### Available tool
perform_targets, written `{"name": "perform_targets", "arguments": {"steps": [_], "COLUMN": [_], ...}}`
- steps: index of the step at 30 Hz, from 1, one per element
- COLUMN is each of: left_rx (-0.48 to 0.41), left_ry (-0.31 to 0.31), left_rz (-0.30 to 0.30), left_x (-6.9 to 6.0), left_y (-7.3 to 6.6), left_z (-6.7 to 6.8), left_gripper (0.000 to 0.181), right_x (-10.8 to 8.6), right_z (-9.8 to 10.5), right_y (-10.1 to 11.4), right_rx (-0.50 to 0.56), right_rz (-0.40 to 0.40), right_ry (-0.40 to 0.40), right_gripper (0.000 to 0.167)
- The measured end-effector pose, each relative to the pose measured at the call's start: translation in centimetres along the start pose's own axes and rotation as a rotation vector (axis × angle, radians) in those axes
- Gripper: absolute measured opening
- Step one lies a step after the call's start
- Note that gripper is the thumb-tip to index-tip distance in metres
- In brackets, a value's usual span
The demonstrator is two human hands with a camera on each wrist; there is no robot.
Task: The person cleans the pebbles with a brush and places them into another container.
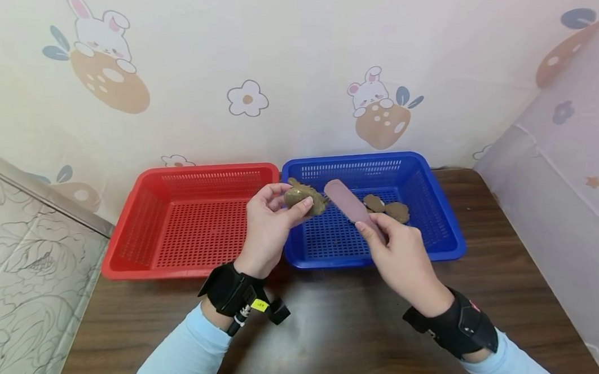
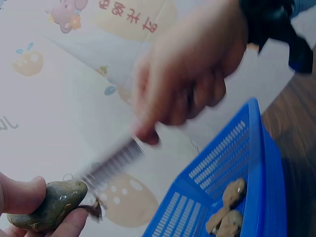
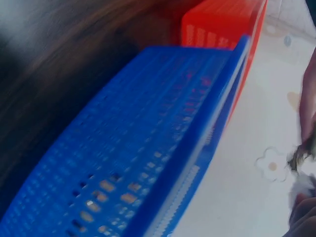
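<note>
My left hand (image 1: 268, 226) grips a smooth greenish stone (image 1: 299, 196) partly caked in brown mud, held above the neighbouring rims of the two baskets. In the left wrist view the stone (image 2: 49, 206) shows a wet, glossy face, with a dark clump of mud hanging by its tip. My right hand (image 1: 402, 254) holds a flat pink brush (image 1: 346, 202) by one end, its far end close to the stone. Motion blurs the brush (image 2: 116, 160) in the left wrist view, where pale bristle rows show. Whether bristles touch the stone I cannot tell.
Below my right hand stands a blue plastic basket (image 1: 336, 262) with several mud-covered lumps (image 1: 397, 211) inside. A red basket (image 1: 173, 273) is beside it on the left. Both rest on a dark wooden table (image 1: 332, 335) against a wall (image 1: 306, 52) printed with rabbits.
</note>
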State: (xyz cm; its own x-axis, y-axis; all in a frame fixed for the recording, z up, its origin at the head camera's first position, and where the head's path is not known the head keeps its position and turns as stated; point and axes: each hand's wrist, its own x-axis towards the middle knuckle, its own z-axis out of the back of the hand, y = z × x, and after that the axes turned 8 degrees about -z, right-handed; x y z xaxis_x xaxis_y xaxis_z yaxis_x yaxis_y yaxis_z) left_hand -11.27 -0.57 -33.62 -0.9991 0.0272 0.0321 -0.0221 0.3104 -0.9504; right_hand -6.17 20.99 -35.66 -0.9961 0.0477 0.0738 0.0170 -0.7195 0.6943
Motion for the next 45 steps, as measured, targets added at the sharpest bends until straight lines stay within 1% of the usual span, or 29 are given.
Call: {"name": "perform_targets", "arguments": {"steps": [3,6,8,11,14,16,18,21,24,27,29,31,35,37,42,45], "left_rx": [0.025,0.089,0.137,0.187,0.244,0.275,0.308,0.328,0.277,0.196,0.143,0.098,0.013,-0.022,-0.104,-0.15], "left_ry": [-0.002,-0.018,-0.021,-0.004,0.012,0.016,0.015,0.038,0.089,0.127,0.137,0.148,0.185,0.189,0.168,0.178], "left_rz": [-0.017,-0.045,-0.066,-0.091,-0.121,-0.141,-0.162,-0.188,-0.17,-0.108,-0.068,-0.043,-0.017,-0.001,0.037,0.058], "left_x": [0.2,0.3,0.4,0.3,-0.1,-0.3,-0.4,-0.1,0.4,0.6,0.7,0.7,0.6,0.6,0.5,0.5], "left_y": [0.4,0.6,0.8,0.8,0.0,-0.6,-0.8,0.0,1.0,1.6,1.8,1.8,1.6,1.6,1.8,1.9], "left_z": [0.1,0.2,0.2,0.2,-0.2,-0.5,-0.6,-0.3,0.0,0.2,0.3,0.3,0.2,0.0,-0.5,-0.7], "left_gripper": [0.038,0.037,0.036,0.035,0.033,0.032,0.031,0.03,0.029,0.029,0.028,0.028,0.029,0.032,0.037,0.037], "right_x": [0.4,0.3,0.1,-0.1,-0.2,-0.2,-0.1,0.1,0.3,0.3,0.2,0.2,0.3,0.3,0.1,0.0], "right_z": [0.4,0.8,0.9,0.6,0.3,0.3,0.5,0.8,0.9,0.7,0.6,0.5,0.3,0.3,0.4,0.4], "right_y": [-0.3,-0.1,0.2,0.6,0.7,0.5,0.5,0.6,0.7,0.7,0.6,0.5,0.5,0.6,0.9,1.1], "right_rx": [0.014,0.062,0.085,0.092,0.083,0.081,0.078,0.089,0.107,0.12,0.129,0.137,0.143,0.142,0.124,0.113], "right_rz": [-0.033,-0.036,-0.015,0.02,0.021,0.004,0.002,0.026,0.041,0.009,-0.017,-0.03,-0.021,-0.014,0.006,0.022], "right_ry": [-0.007,0.007,0.01,0.035,0.06,0.068,0.054,0.023,0.02,0.053,0.078,0.095,0.1,0.091,0.069,0.06], "right_gripper": [0.039,0.038,0.036,0.035,0.035,0.036,0.034,0.032,0.033,0.035,0.036,0.036,0.036,0.037,0.037,0.037]}}
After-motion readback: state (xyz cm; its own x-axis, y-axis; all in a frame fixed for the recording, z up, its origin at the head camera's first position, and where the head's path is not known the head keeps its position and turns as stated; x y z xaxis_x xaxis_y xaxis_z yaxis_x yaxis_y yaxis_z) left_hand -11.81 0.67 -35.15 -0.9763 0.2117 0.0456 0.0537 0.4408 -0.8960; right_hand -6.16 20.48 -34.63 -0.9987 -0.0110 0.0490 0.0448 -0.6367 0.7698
